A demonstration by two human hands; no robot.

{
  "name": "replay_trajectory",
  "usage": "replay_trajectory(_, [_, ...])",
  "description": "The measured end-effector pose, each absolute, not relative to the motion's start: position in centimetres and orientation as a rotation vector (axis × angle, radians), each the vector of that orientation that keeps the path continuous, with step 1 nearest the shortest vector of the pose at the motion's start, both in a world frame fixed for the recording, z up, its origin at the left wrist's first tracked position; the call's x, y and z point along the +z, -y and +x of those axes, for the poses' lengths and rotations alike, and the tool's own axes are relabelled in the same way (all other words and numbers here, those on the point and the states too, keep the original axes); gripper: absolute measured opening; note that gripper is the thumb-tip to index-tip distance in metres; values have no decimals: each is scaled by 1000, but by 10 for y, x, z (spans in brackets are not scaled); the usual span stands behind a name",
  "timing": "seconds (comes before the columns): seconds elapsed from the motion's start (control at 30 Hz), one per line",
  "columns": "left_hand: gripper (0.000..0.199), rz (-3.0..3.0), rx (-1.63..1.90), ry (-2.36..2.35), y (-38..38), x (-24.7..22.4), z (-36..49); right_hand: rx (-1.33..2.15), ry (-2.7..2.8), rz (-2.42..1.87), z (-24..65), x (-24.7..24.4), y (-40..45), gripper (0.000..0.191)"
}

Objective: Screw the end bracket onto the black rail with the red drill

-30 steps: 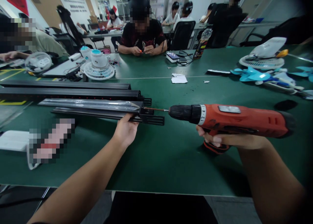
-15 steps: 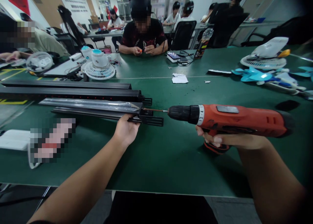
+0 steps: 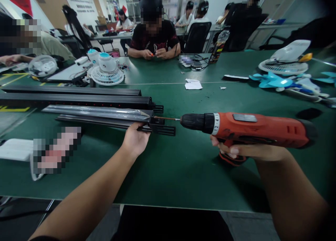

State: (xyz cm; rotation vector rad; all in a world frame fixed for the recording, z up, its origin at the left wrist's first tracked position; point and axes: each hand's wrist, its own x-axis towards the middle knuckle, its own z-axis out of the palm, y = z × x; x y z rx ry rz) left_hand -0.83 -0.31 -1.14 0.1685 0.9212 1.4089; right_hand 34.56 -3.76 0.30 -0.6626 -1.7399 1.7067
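My right hand (image 3: 231, 150) is wrapped round the grip of a red cordless drill (image 3: 265, 129), which lies level and points left. A long thin bit (image 3: 170, 119) runs from its black chuck to the end of a black metal profile (image 3: 120, 114) covered in clear film. Whether the bit's tip sits inside the end is hidden. My left hand (image 3: 135, 139) closes round that profile near its right end, fingers underneath and out of sight. A slotted black piece (image 3: 164, 130) juts out just right of the hand.
Behind lie two more long black profiles (image 3: 78, 98). White fan parts (image 3: 107, 76) stand at the back left, blue fan blades (image 3: 273, 80) at the right. Paper scraps (image 3: 193, 84) and a bottle (image 3: 218, 46) are farther back. A person (image 3: 153, 34) sits opposite.
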Motion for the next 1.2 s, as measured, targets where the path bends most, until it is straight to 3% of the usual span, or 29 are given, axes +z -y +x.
replay_trajectory(0.9, [53, 226, 1391, -881, 2, -18, -13, 1632, 1835, -652, 348, 4, 35, 27])
replay_trajectory(1.2, [42, 142, 1408, -879, 2, -15, -11, 1659, 1823, -640, 346, 6, 35, 26])
